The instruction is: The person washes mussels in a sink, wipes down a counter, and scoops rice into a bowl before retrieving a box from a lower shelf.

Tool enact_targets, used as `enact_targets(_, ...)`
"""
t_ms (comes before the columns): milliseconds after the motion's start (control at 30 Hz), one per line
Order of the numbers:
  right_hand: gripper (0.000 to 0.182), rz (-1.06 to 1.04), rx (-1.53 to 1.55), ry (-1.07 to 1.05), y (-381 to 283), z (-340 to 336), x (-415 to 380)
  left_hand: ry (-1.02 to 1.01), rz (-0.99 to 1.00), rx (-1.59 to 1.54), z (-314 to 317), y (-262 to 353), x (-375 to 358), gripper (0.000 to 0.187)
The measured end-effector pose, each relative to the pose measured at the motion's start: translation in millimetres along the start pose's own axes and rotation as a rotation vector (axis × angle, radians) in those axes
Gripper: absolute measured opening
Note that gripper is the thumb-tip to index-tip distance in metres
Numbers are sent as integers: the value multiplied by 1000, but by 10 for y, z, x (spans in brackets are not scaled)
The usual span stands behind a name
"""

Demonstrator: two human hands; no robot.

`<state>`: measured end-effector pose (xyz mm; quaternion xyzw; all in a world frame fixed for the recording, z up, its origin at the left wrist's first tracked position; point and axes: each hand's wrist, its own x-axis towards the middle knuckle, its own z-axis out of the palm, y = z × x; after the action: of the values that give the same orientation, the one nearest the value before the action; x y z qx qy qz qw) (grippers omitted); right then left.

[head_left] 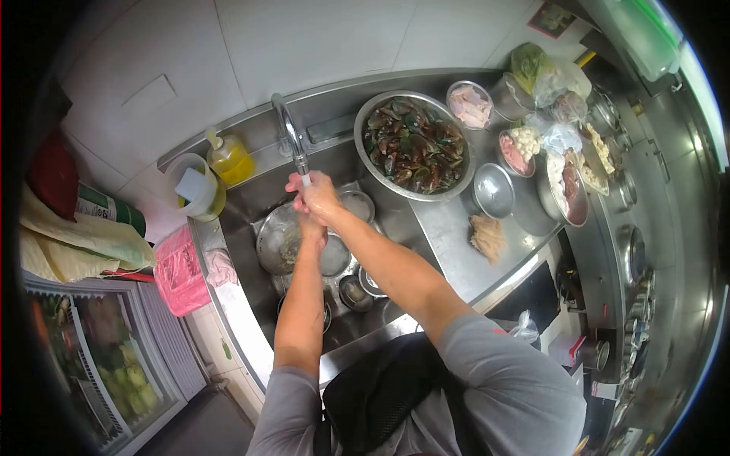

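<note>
Under the tap at the back of the sink, my two hands are pressed together in the running water. My right hand lies on top, closed around my left hand. Most of the left hand is covered, and how its fingers are bent cannot be made out. No object shows between the hands. Below them in the sink basin lie a wide metal pan, a round metal bowl and several smaller metal dishes.
Right of the basin stands a big bowl of mussels. Bowls of raw meat and a crumpled tan cloth share that counter. At left are a yellow soap bottle, a plastic tub and a pink bag.
</note>
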<state>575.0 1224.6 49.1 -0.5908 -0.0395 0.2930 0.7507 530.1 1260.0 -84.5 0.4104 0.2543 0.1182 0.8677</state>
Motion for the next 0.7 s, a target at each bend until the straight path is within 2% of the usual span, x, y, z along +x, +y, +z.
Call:
enact_targets(33,20,35,-112,-54,-40,20,-3,-61,2,-30,35,60,25,38)
enact_targets(67,16,62,-146,45,-96,98,-40,-12,58,-160,77,83,8,37)
enact_targets(100,16,61,-146,42,-93,92,-29,-10,61,-159,110,128,7,37)
enact_targets(167,26,-304,-521,113,29,37,116,70,6,286,115,216,30,40)
enact_targets(200,26,-303,-518,98,44,34,154,84,13,286,124,240,20,40)
enact_targets(267,33,-295,-1026,15,-52,10,104,112,114,504,151,275,-60,45)
enact_targets(300,27,-243,-941,-82,-89,-19,76,120,80,635,62,186,-13,48)
enact_targets(333,28,-226,-1002,-90,-53,-27,133,68,87,598,52,159,-13,49)
enact_targets(400,27,-168,-853,-36,-63,6,197,26,101,559,63,194,33,50)
enact_targets(433,25,-106,-728,1,-57,12,230,-5,159,457,81,219,69,50)
enact_targets(467,25,-106,-729,-2,-33,45,271,-41,216,353,103,246,110,49)
enact_targets(500,21,-18,-363,38,5,85,298,-42,213,353,109,279,146,49)
enact_targets(533,18,70,4,78,89,74,341,1,150,187,121,343,158,48)
enact_targets(567,18,71,2,78,156,40,367,44,88,20,136,414,139,46)
enact_targets(633,16,178,371,13,214,16,403,67,73,-24,115,430,131,39)
enact_targets(700,17,167,340,16,252,29,356,134,38,-33,57,294,132,35)
